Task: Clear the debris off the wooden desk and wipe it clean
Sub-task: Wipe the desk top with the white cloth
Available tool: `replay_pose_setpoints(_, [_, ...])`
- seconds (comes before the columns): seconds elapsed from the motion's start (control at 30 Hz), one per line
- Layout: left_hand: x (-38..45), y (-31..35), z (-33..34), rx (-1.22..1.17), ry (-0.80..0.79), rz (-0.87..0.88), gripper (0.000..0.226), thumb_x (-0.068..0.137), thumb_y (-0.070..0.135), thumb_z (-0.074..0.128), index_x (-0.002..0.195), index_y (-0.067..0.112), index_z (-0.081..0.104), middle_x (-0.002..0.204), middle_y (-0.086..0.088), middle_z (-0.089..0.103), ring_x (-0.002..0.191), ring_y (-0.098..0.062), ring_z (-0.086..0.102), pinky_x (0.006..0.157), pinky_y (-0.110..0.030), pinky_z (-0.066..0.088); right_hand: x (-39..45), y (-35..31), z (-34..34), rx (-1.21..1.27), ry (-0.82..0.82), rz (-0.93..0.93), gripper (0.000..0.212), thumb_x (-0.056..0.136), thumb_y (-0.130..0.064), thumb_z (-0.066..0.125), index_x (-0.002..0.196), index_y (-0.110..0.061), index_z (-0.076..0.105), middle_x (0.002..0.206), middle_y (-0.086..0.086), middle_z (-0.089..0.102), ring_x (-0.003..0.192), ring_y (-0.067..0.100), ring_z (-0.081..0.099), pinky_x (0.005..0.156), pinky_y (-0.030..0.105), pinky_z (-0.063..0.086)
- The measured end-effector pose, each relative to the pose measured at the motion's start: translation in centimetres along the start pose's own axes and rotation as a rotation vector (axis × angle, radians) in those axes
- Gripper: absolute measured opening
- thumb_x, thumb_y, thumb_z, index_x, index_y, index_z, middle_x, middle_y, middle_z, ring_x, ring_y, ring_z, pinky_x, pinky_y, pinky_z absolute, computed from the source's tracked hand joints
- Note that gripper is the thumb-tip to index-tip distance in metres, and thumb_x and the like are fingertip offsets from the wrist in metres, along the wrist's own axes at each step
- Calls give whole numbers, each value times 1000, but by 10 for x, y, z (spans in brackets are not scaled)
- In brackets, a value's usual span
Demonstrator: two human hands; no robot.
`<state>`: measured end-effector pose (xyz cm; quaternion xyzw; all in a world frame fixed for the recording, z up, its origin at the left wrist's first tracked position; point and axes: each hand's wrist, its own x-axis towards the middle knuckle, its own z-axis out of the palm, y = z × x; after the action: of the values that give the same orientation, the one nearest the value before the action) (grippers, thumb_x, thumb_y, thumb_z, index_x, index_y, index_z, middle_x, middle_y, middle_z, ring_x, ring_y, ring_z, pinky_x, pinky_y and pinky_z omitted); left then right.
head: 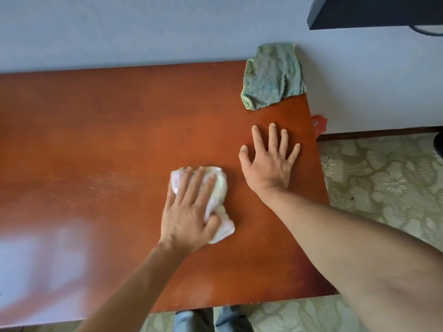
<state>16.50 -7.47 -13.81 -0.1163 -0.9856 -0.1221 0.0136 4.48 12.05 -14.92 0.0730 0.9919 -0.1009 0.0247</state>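
My wooden desk [119,130] fills most of the view, its back edge against a pale blue wall [143,27] and its right edge open to the patterned carpet [383,178]. No debris shows on the part I can see, so I judge the clearing done and the wiping under way. Faint pale streaks lie left of centre, and a blurred glare hides the near-left corner, so I cannot tell how clean that stretch is.

There is plenty of open room to sweep left across the bare top. To the right the surface ends close beside my resting hand, and the near edge runs just below my forearms.

A green towel [273,77] lies bunched at the far right corner, leaning against the wall, well apart from both hands. A small red object [320,123] pokes out past the right edge; I cannot tell what it is.

My right hand [268,164] lies flat on the wood, fingers spread, holding nothing. My left hand [189,212] presses a crumpled white cloth [219,188] onto the desk near its middle, fingers laid over it and thumb curled round its near end.
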Motion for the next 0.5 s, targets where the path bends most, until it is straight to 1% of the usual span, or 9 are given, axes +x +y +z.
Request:
replay_pose_setpoints(0.03, [1, 10, 0, -21, 9, -120, 78, 84, 38, 43, 158, 12, 42, 166, -14, 33, 159, -35, 16, 121, -64, 24, 0, 0, 0, -1, -6, -1, 65, 100, -61, 27, 162, -41, 27, 174, 5, 16, 160, 32, 7, 124, 67, 2])
replay_pose_setpoints(0.07, [1, 19, 2, -29, 14, -201, 79, 84, 39, 42, 158, 12, 40, 167, -13, 32, 159, -35, 14, 123, -62, 22, 0, 0, 0, -2, -7, -2, 65, 100, -60, 27, 162, -41, 27, 174, 5, 15, 160, 32, 7, 124, 67, 2])
replay_pose_setpoints(0.1, [1, 26, 4, -30, 16, -242, 79, 85, 40, 42, 159, 12, 39, 167, -12, 32, 159, -34, 13, 124, -61, 21, 0, 1, -1, 0, -6, -3, 65, 100, -60, 28, 162, -41, 27, 174, 5, 15, 160, 32, 6, 124, 67, 1])
replay_pose_setpoints(0.23, [2, 26, 4, -38, 17, -217, 78, 86, 41, 42, 158, 11, 40, 164, -11, 37, 159, -34, 16, 124, -60, 22, -1, 2, -2, 2, -8, -37, 64, 99, -59, 32, 160, -39, 33, 173, 6, 20, 160, 34, 10, 124, 68, 2])
replay_pose_setpoints(0.27, [2, 25, 4, -29, 27, -210, 78, 86, 41, 42, 157, 10, 41, 163, -12, 38, 158, -34, 17, 123, -60, 23, -4, 4, -4, 19, -1, -72, 62, 99, -56, 35, 159, -37, 37, 171, 6, 24, 159, 36, 13, 123, 69, 5])
replay_pose_setpoints(0.33, [-1, 26, 4, -40, 35, -214, 78, 85, 41, 42, 156, 10, 43, 162, -12, 40, 158, -34, 19, 123, -60, 24, -24, 11, -7, 40, 16, -198, 58, 101, -50, 39, 156, -33, 44, 169, 5, 31, 157, 37, 19, 123, 68, 11])
replay_pose_setpoints(0.4, [-1, 27, 3, -52, 39, -220, 77, 85, 42, 42, 156, 11, 44, 162, -12, 41, 158, -33, 19, 123, -59, 24, -58, 24, -5, 25, 15, -232, 59, 103, -53, 37, 159, -33, 39, 171, 6, 26, 158, 35, 17, 125, 64, 12])
replay_pose_setpoints(0.47, [0, 25, 3, -58, 42, -215, 76, 86, 41, 44, 156, 12, 44, 162, -11, 42, 158, -33, 19, 123, -59, 23, -99, 38, -2, -38, -36, -174, 66, 103, -62, 31, 164, -38, 24, 174, 7, 13, 160, 36, 6, 126, 63, 4])
replay_pose_setpoints(0.5, [-1, 24, 3, -58, 46, -212, 75, 86, 40, 46, 156, 12, 45, 161, -11, 42, 158, -33, 19, 122, -60, 24, -118, 44, 0, -66, -59, -146, 69, 103, -66, 28, 165, -39, 18, 175, 7, 6, 161, 36, 2, 126, 64, 2])
